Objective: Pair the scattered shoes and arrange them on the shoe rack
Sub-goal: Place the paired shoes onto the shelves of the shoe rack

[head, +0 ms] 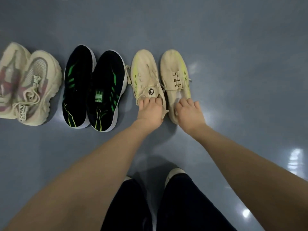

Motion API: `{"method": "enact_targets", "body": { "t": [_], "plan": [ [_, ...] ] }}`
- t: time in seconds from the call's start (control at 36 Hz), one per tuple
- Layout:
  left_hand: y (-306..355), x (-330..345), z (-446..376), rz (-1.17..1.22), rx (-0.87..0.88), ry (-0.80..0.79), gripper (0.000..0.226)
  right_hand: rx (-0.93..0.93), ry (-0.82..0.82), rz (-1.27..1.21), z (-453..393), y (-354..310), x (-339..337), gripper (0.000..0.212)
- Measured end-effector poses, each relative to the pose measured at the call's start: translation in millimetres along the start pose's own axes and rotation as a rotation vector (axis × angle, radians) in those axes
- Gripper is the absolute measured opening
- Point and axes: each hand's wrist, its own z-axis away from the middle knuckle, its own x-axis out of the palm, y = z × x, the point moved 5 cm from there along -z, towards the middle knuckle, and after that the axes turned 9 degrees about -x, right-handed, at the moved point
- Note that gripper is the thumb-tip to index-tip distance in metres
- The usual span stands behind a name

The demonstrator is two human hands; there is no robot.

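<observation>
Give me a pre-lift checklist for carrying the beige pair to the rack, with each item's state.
1. Left hand grips the collar of the left beige shoe: ok.
2. Right hand grips the right beige shoe: ok.
3. The two shoes match: ok.
4. Laces tucked: not ok, a loop trails toward the black pair.
5. Shoe rack in sight: cannot tell, out of view.

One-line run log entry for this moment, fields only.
left hand: grips beige shoe collar | right hand: grips its mate | black-green pair: on floor | rack: not visible
</observation>
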Motion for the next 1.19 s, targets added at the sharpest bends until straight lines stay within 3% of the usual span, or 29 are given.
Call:
{"method": "enact_targets", "body": {
  "t": [0.11, 0.28, 0.44, 0.64, 0.92, 1.11, 1.19],
  "plan": [
    [4.4, -8.6, 8.6, -0.048, 0.075, 0.049, 0.027, -0.106, 0.08, -0.051, 10.1, -6.3, -10.3, 0.039],
    [-1.4, -58.2, 47.4, 0.135, 0.076, 0.183, 0.017, -0.022, -0.002, -0.19, 36.9, -21.3, -49.2, 0.028],
    [-18.3, -127.5, 95.2, 0.079, 0.009, 0.223, 0.021, 0.037, 0.101, -0.382, 59.5, -38.3, -134.0, 0.023],
    [-34.9, -219.5, 158.8, -0.009, -0.012, 0.299, 0.03, -0.049, 0.102, -0.544, 87.3, -74.7, -227.0, 0.043],
    [-94.4, -366.8, 234.8, -0.006, -0.06, 0.499, 0.024, -0.157, 0.211, -0.328, 96.7, -142.0, -380.1, 0.036],
    [-143.4, -443.5, 276.5, 0.041, -0.136, 0.497, 0.024, -0.242, 0.244, -0.2, 90.7, -184.2, -475.9, 0.036],
    [-167.0, -479.6, 288.6, 0.096, -0.13, 0.642, 0.022, -0.28, 0.253, -0.178, 80.0, -200.1, -512.5, 0.033]
  ]
}}
